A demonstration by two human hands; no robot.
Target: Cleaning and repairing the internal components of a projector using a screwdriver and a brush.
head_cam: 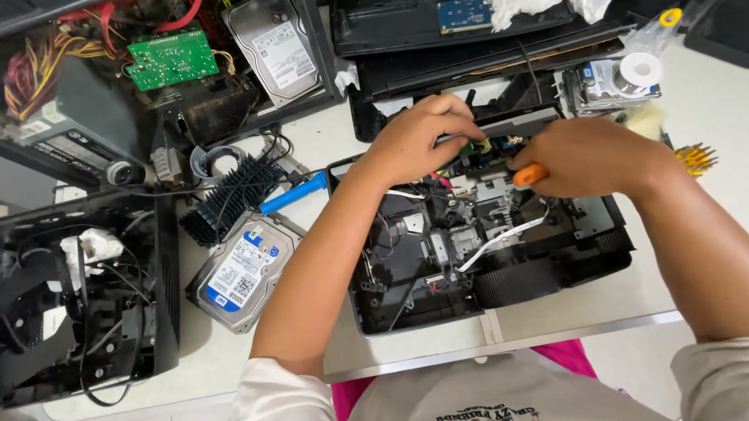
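The opened black device chassis lay near you at the table's front edge, wiring exposed. Your left hand curled over its far edge; your right hand clenched an orange-handled screwdriver.

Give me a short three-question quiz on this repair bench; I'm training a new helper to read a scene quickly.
1. True or false: the right hand grips a tool with an orange handle.
2. Which lies closest to the person's left forearm? A) the hard drive with a blue and white label B) the green circuit board C) the roll of white tape
3. Fill in: the left hand rests on the far edge of the opened black ____.

Key: 1 true; 2 A; 3 device.
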